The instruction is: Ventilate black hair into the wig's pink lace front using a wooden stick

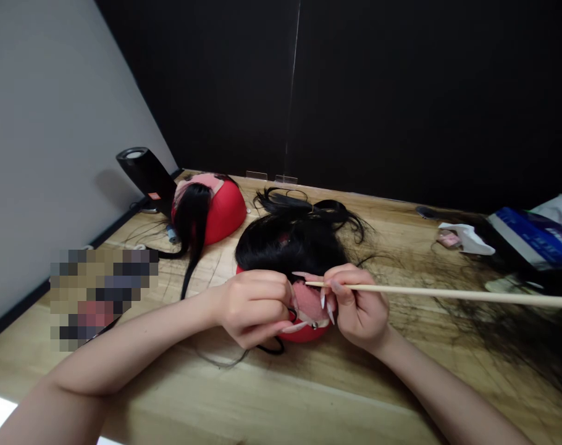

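Note:
In the middle of the table a red head form (pixel 304 334) carries a wig with black hair (pixel 293 238) and a pink patch (pixel 309 301) at its near side. My left hand (pixel 253 306) is closed at the left edge of the patch, pinching a strand of black hair (pixel 275 347) that loops out below the fingers. Opposite it, my right hand (pixel 362 309) grips a long, thin, pale wooden stick (pixel 429 292) near its tip. The tip lies over the pink patch, close to my left fingers; the stick's other end runs out of view to the right.
A second red form (pixel 228 210) with black hair stands at the back left, beside a black cylindrical speaker (pixel 149 176). Loose dark hair (pixel 485 334) spreads over the right side of the table. At the right lie a blue and white package (pixel 531 235) and crumpled white paper (pixel 470 240).

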`<action>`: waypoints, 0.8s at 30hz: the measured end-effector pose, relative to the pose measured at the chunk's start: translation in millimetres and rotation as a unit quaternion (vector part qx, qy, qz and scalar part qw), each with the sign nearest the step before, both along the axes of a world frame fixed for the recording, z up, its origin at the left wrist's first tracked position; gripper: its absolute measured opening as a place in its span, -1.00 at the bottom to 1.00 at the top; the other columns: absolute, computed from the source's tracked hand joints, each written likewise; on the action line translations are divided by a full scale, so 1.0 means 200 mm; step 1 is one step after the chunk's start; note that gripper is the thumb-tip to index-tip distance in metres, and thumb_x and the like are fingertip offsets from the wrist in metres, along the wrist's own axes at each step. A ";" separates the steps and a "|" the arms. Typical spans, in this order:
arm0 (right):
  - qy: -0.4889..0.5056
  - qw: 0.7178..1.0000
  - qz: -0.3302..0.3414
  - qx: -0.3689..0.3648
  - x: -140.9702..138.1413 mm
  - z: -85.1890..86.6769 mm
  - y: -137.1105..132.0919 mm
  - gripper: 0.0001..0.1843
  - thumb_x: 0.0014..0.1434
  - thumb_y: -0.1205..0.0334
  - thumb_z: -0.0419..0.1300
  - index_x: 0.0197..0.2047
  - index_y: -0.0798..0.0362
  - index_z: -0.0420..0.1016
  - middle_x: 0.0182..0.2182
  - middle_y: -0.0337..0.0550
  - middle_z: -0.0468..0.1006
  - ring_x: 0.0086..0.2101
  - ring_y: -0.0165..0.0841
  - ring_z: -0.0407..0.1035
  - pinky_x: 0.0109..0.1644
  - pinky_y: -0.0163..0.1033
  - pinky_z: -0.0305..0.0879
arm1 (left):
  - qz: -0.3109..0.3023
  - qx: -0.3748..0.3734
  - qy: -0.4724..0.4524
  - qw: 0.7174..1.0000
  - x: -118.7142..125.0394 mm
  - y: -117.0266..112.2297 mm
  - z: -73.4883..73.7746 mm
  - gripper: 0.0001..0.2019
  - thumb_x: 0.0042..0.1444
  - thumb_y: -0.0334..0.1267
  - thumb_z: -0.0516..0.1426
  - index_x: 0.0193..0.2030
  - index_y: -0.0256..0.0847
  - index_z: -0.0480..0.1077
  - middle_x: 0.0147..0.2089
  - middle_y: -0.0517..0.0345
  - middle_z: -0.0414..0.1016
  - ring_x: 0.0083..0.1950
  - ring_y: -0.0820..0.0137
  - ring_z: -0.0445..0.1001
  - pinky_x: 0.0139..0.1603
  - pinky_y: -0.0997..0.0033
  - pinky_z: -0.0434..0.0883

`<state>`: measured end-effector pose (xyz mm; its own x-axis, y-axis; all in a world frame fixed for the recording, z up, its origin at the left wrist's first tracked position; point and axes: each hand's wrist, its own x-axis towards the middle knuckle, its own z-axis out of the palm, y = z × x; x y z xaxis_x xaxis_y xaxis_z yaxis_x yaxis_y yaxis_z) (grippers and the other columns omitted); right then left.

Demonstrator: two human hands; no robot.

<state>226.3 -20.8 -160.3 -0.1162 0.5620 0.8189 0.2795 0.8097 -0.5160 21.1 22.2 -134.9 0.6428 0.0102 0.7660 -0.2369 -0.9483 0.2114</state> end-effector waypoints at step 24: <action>0.086 0.982 -0.012 -0.165 -0.02 -0.04 -0.02 -0.92 0.33 0.38 0.09 -0.21 0.03 0.36 -0.47 -0.34 0.45 -0.65 -0.63 0.27 -0.57 -0.47 0.26 | -0.003 0.002 -0.006 1.000 0.00 0.00 -0.02 -0.86 0.20 -0.41 0.03 -0.39 -0.30 0.33 -0.48 0.02 0.38 -0.39 0.34 0.42 -0.35 0.33 0.53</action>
<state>221.9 -24.8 -169.2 0.0252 0.8008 0.5984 0.1824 0.5849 -0.7904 21.6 22.7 -138.9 0.6330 0.0028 0.7742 -0.2450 -0.9479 0.2037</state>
